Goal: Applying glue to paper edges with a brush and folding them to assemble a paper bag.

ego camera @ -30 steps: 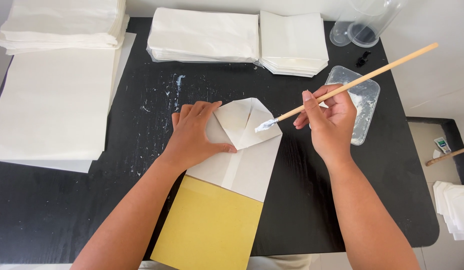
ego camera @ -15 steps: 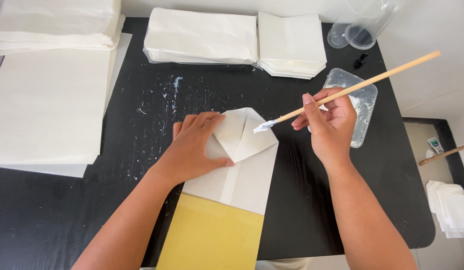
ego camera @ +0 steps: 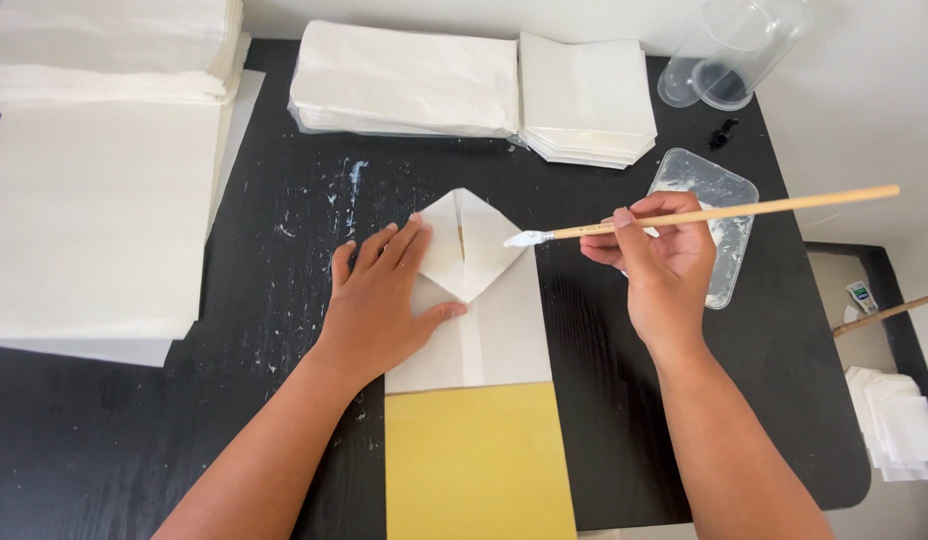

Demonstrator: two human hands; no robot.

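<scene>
My left hand point(ego camera: 379, 300) lies flat on a white paper bag point(ego camera: 489, 320) with its top folded into a diamond of flaps, pressing down the left side. The bag rests on a yellow card point(ego camera: 474, 465) on the black table point(ego camera: 184, 440). My right hand point(ego camera: 659, 265) holds a wooden-handled paintbrush point(ego camera: 704, 215). Its white, glue-coated tip hovers just over the right edge of the folded flaps.
A clear plastic tray with white paste point(ego camera: 709, 230) sits right of my right hand. Stacks of white folded paper point(ego camera: 404, 85) point(ego camera: 584, 100) line the far edge, more sheets point(ego camera: 94, 200) lie at the left. A clear plastic jar point(ego camera: 734, 50) is at top right.
The paper bag has turned upright and straight on the yellow card. My left hand shifted with it; the brush tip stays at the flap's right edge.
</scene>
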